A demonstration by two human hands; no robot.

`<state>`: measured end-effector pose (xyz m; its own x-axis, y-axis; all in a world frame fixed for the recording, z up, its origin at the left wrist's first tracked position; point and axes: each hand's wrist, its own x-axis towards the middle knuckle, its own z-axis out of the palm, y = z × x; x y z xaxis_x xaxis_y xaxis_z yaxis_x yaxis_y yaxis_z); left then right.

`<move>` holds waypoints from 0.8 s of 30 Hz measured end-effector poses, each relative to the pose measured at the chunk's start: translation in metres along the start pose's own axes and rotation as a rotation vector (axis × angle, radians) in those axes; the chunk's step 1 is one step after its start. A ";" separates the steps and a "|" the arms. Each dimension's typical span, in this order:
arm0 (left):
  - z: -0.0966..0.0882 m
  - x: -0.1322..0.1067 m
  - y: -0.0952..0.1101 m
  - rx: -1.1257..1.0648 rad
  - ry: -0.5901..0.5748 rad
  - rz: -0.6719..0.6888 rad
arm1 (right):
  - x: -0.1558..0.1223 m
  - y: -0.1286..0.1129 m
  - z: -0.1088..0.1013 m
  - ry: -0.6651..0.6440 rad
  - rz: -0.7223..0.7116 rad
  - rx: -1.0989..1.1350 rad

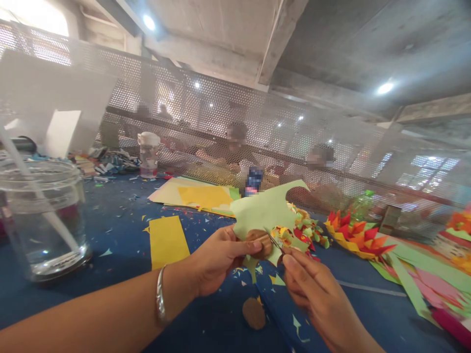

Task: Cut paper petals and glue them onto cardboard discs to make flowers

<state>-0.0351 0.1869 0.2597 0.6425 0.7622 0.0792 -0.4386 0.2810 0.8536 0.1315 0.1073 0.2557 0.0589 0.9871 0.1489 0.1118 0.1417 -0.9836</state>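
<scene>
My left hand [217, 257] pinches a pale green sheet of paper [263, 208] with a curved, cut-away outline. Under its thumb, a brown, wavy-edged template piece [260, 244] lies against the paper. In my right hand [312, 282] is a pair of scissors [274, 240], the thin blades at the paper beside the brown piece; the handles are mostly hidden by my fingers. Below the hands, another brown rounded piece [253, 314] rests on the blue table [121, 304]. A yellow paper rectangle [168, 241] lies left of my hands.
A glass jar of water [47, 220] with a white stick stands at the left. Stacked coloured sheets [198, 196] lie behind my hands. Red-orange paper petals [358, 235] and green strips [408, 282] are at the right. A perforated screen [206, 122] stands behind, with people beyond.
</scene>
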 end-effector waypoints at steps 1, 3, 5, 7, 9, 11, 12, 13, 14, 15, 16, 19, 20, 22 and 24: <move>0.000 0.000 0.001 0.005 0.000 -0.001 | 0.000 0.000 0.000 0.001 -0.005 -0.003; 0.001 -0.001 0.002 0.014 -0.011 0.014 | 0.000 -0.001 0.000 0.008 -0.012 -0.012; 0.001 -0.001 0.004 0.032 -0.024 0.039 | -0.001 -0.003 0.000 0.014 -0.012 -0.022; 0.000 -0.001 0.004 0.060 -0.027 0.067 | -0.001 -0.004 -0.001 0.017 -0.008 -0.024; 0.000 -0.001 0.004 0.085 -0.024 0.081 | -0.001 -0.004 -0.003 0.011 -0.001 -0.023; -0.001 -0.001 0.004 0.104 -0.014 0.090 | -0.001 -0.003 -0.005 -0.006 0.007 -0.019; -0.001 -0.001 0.005 0.113 -0.007 0.094 | 0.000 -0.003 -0.005 -0.015 0.010 -0.016; 0.000 -0.001 0.005 0.123 0.000 0.101 | 0.000 -0.002 -0.006 -0.021 0.011 -0.014; 0.000 -0.001 0.005 0.128 0.006 0.111 | 0.000 -0.002 -0.006 -0.023 0.008 -0.015; 0.000 0.000 0.005 0.130 0.009 0.122 | 0.000 -0.002 -0.006 -0.022 0.004 -0.019; 0.000 0.000 0.005 0.124 0.005 0.135 | 0.000 -0.003 -0.006 -0.019 0.000 -0.025; 0.000 0.001 0.005 0.084 -0.024 0.181 | 0.000 -0.004 -0.005 -0.007 -0.002 -0.037; 0.000 0.002 0.004 0.072 -0.034 0.191 | 0.000 -0.005 -0.005 -0.003 0.000 -0.039; 0.000 0.002 0.004 0.054 -0.047 0.206 | -0.001 -0.005 -0.004 0.002 0.000 -0.047; 0.000 0.002 0.003 0.042 -0.048 0.212 | -0.001 -0.005 -0.005 0.000 -0.001 -0.047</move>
<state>-0.0351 0.1897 0.2624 0.5678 0.7730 0.2829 -0.5413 0.0917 0.8358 0.1354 0.1053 0.2614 0.0591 0.9870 0.1496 0.1584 0.1387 -0.9776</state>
